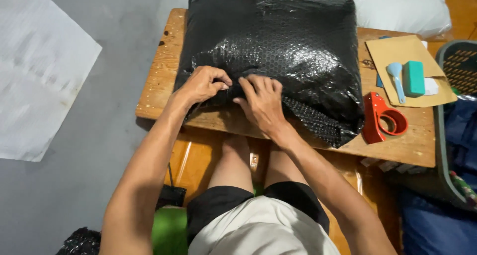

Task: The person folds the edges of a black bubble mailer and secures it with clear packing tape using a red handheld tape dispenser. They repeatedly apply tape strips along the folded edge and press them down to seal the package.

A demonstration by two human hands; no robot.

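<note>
Black bubble wrap covers the parcel (278,51), a big cushion-shaped bundle lying on the wooden surface (407,145) and taking up most of it, its far edge reaching past the surface's back. Both hands are at the near edge, close together. The left hand (202,83) is curled shut on a pinch of wrap, and the right hand (262,102) lies flat just beside it, fingers pressing the fold down against the bundle.

The wrap looks soft and springy, so it likely yields under pressure and will try to spring open once released. Its glossy film looks slick; a flat palm would probably slide, while a pinch at a fold should hold better. The bulge suggests something padded or light inside, though weight cannot be read from here. The loose flap (318,123) at the near right corner seems the easiest place to take hold; the taut, shiny top offers little to grip.

To the right lie a red tape dispenser (382,117), a brown envelope (402,51), and on it a pale blue scoop (396,76) and a teal block (413,78).
</note>
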